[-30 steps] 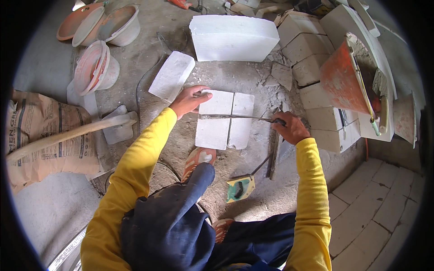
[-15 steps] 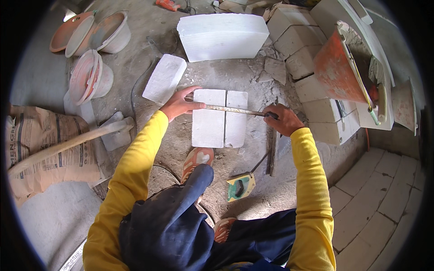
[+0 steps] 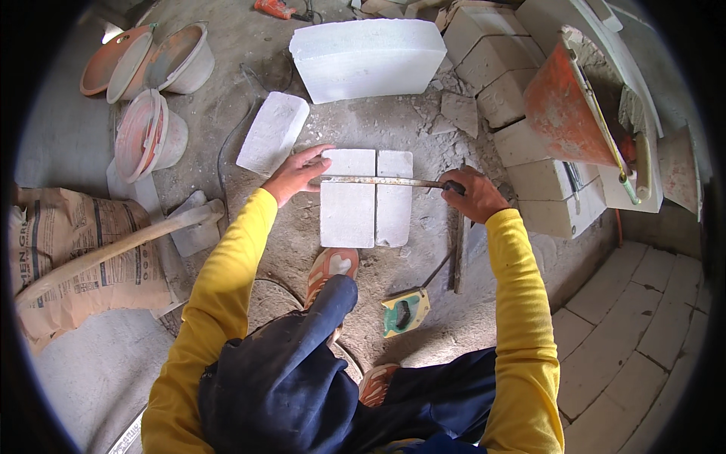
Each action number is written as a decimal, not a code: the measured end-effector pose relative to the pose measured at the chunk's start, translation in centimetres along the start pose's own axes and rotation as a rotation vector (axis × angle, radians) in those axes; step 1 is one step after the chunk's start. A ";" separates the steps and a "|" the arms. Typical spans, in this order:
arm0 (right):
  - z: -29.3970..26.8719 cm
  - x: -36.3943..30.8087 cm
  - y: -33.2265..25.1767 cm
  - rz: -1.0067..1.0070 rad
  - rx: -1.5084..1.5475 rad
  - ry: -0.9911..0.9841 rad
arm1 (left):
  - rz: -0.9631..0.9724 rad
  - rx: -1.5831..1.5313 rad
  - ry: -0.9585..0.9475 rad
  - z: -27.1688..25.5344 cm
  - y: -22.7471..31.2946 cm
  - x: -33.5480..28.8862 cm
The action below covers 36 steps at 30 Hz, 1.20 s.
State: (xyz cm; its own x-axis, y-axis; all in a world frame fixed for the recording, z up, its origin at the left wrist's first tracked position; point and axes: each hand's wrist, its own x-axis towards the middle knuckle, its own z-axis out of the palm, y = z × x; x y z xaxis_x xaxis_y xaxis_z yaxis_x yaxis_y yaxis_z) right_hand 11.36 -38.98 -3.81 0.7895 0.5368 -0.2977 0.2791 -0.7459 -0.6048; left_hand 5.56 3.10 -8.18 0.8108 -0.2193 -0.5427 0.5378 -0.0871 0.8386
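Observation:
Two pale blocks stand side by side on the dusty floor: a wider block [image 3: 347, 216] on the left and a narrower block [image 3: 394, 216] on the right, with a thin gap between them. Across both lies a long, narrow, rust-stained metal strip [image 3: 393, 181] with a dark handle at its right end. My right hand [image 3: 476, 195] is closed around that handle, just right of the narrower block. At the wider block's left edge is my left hand [image 3: 293, 178], fingers and thumb apart, by the strip's left end. Whether its palm touches the strip cannot be seen.
Nearby lie a loose block [image 3: 273, 133] and a large white block [image 3: 369, 62]. A handsaw [image 3: 406, 312] is by my feet. Buckets [image 3: 151, 136] and a paper sack [image 3: 91, 257] are left; stacked blocks [image 3: 544, 208] and an orange mortar bucket [image 3: 563, 110] stand right.
My left thumb has lifted off the strip and drawn back to the block's left edge. The right hand has shifted slightly, keeping hold of the handle. Both blocks stay in place.

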 end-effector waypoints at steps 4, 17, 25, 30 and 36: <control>0.1 0.0 0.1 0.032 -0.014 0.000 | 0.015 0.031 0.003 0.2 0.1 -0.1; 0.1 -0.1 0.1 -0.016 -0.038 0.008 | 0.003 0.023 0.056 -0.1 -0.6 0.4; 0.2 -0.4 -0.2 -0.019 -0.013 0.033 | 0.010 0.034 0.034 0.6 0.5 -0.3; 0.4 -0.5 -0.8 -0.044 -0.006 0.045 | -0.035 -0.111 0.007 -0.2 0.6 0.0; 0.0 -0.5 -1.9 0.004 -0.036 -0.012 | -0.037 -0.119 0.016 -0.2 0.3 -0.1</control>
State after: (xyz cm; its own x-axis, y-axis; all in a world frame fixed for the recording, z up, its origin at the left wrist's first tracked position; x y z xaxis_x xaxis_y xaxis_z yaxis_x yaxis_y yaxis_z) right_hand 10.47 -37.82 -2.51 0.7840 0.5381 -0.3096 0.2950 -0.7617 -0.5768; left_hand 5.66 3.27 -7.90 0.7932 -0.2021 -0.5744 0.5900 0.0218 0.8071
